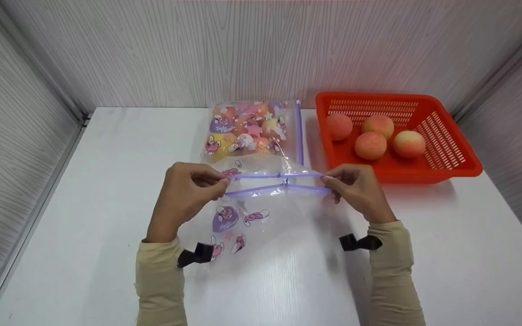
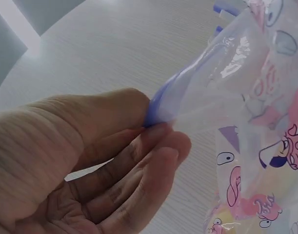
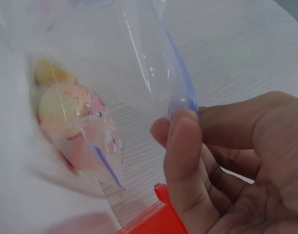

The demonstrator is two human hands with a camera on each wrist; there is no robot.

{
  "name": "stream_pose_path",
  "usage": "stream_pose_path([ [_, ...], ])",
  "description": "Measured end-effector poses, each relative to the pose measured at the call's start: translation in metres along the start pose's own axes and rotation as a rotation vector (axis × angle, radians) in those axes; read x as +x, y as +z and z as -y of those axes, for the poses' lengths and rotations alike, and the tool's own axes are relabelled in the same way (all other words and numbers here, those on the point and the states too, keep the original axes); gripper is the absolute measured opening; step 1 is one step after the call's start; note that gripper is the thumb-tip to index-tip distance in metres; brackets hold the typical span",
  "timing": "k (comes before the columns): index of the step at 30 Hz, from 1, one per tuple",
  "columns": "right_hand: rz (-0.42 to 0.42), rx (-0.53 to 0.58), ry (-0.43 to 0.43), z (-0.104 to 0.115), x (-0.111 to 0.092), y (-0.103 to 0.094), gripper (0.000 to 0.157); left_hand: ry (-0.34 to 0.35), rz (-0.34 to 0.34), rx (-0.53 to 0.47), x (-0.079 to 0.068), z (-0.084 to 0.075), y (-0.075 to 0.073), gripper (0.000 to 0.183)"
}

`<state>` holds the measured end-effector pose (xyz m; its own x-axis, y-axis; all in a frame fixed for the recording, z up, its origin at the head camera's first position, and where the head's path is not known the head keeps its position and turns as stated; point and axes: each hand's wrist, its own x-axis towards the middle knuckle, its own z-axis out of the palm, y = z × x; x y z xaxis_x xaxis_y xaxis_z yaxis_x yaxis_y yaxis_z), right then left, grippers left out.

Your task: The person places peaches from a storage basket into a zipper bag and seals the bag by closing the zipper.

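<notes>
A clear zip bag (image 1: pixel 252 217) with purple zip edges and pink cartoon prints is held up over the table, its mouth parted in a narrow gap. My left hand (image 1: pixel 188 192) pinches the left end of the zip edge between thumb and fingers; the left wrist view shows the purple strip under the thumb tip. At the opposite end, my right hand (image 1: pixel 356 188) pinches the zip edge in the same way. No fruit shows inside this bag. Just behind it lies a second printed zip bag (image 1: pixel 252 131), filled with peach-like fruits.
A red plastic basket (image 1: pixel 460 158) with slotted walls stands at the back right, holding several peaches (image 1: pixel 370 145). White wood-grain panels (image 1: pixel 197 54) enclose the back and sides of the white table (image 1: pixel 93 203).
</notes>
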<state>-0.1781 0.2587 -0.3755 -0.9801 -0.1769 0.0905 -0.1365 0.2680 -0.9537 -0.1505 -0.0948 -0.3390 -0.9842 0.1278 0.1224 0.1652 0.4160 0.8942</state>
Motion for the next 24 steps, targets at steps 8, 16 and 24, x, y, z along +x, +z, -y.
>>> stream_pose_path([
  [8, 0.032, -0.046, -0.004, 0.004, -0.005, 0.002, 0.015, 0.132, -0.086, -0.105, 0.002, -0.008, 0.041, 0.009],
  [16, 0.06, -0.049, 0.03, 0.013, 0.001, 0.017, 0.015, 0.138, -0.155, -0.12, 0.008, -0.008, 0.072, 0.009],
  [24, -0.193, -0.101, -0.041, 0.032, 0.005, -0.022, 0.031, 0.158, -0.143, -0.119, 0.011, -0.014, 0.077, 0.011],
])
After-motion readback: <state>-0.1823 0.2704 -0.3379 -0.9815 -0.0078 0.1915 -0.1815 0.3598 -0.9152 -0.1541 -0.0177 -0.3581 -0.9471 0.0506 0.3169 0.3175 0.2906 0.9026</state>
